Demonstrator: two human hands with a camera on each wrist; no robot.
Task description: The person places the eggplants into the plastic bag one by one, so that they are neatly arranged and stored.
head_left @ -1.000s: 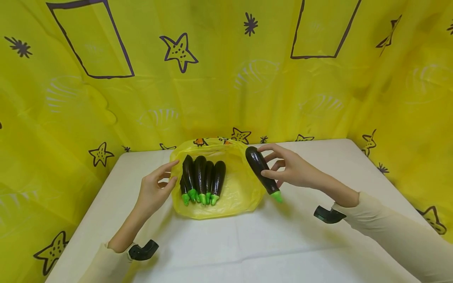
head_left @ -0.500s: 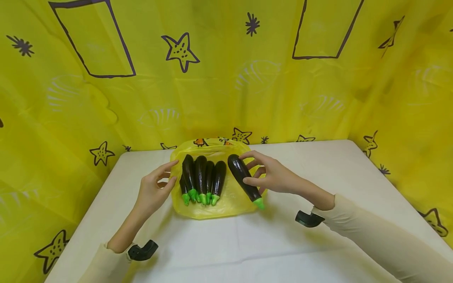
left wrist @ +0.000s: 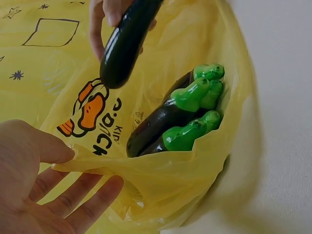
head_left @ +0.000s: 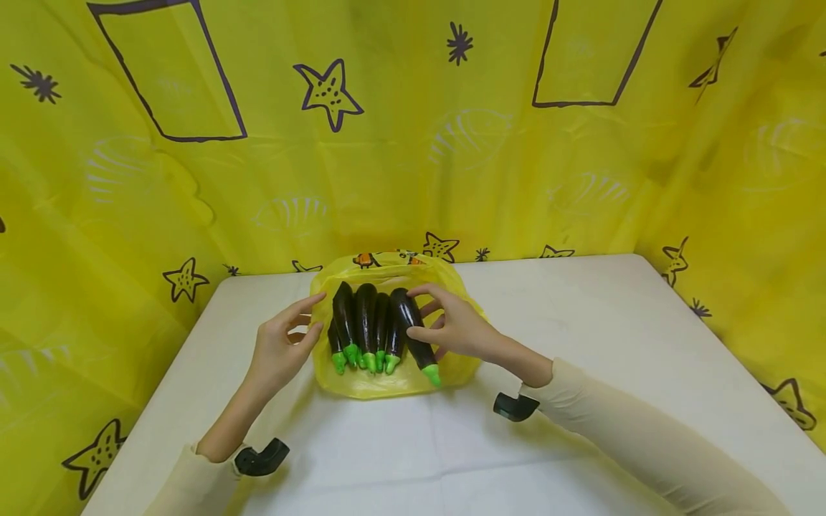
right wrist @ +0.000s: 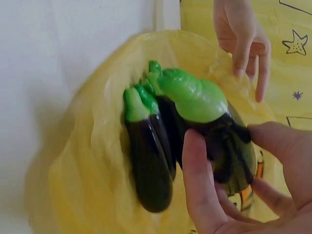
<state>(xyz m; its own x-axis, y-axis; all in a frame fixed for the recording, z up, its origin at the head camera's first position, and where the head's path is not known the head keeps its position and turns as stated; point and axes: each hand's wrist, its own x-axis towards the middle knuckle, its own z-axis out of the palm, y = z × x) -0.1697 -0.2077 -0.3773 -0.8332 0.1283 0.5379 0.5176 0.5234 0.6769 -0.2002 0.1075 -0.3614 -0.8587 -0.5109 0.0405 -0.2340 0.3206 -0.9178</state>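
A yellow plastic bag [head_left: 387,389] stands with its mouth open on the table. Several glossy dark eggplants [head_left: 366,319] with bright green stems lie side by side in its left half. My left hand [head_left: 276,351] pinches the bag's left rim; in the left wrist view the thumb lies on one side of the film [left wrist: 180,170] and the fingers on the other. Another eggplant [head_left: 421,351] is in my right hand [head_left: 463,328], gripped between thumb and fingers. It tilts over the bag's mouth, stem toward me, and overlaps the rightmost eggplant in the head view.
A white-covered table [head_left: 555,322] carries the bag near its back edge. Behind and at both sides hangs a yellow curtain [head_left: 400,165] printed with stars and shells. Dark wrist mounts [head_left: 516,407] sit below each wrist.
My right hand has carried its eggplant leftward from beyond the bag's right rim to over the mouth, right up to the others. My left hand has stayed at the rim.
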